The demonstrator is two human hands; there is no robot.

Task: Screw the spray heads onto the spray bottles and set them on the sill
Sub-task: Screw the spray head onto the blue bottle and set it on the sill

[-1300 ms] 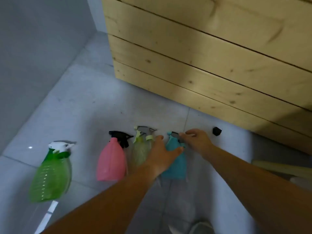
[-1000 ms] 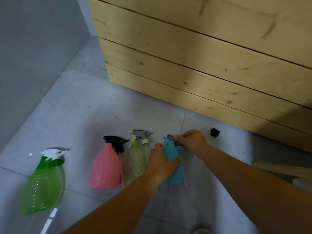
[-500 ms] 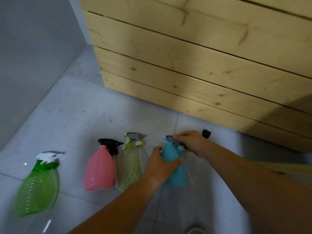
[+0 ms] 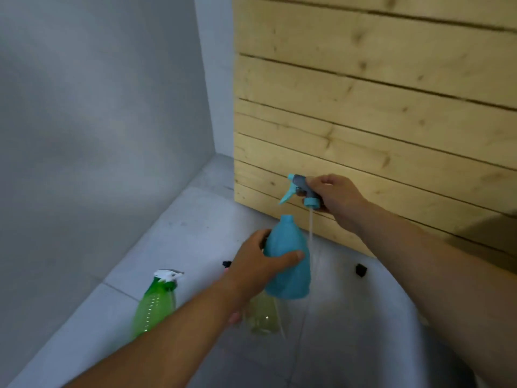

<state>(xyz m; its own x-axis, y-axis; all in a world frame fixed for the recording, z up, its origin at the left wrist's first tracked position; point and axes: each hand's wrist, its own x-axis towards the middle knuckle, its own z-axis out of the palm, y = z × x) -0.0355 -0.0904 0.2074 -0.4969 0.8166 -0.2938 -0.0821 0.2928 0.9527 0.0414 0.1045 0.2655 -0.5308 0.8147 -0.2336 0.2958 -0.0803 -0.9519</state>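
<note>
Left hand (image 4: 260, 264) grips the teal plastic spray bottle (image 4: 289, 264) while right hand (image 4: 334, 196) pinches its grey-and-teal spray head (image 4: 300, 189), whose tube should thread straight into the neck.

Bare left forearm (image 4: 173, 326), bare right forearm (image 4: 419, 256), both uncovered to frame edge, bare left hand (image 4: 260, 264), bare right hand (image 4: 333, 197), slightly motion-blurred
</note>
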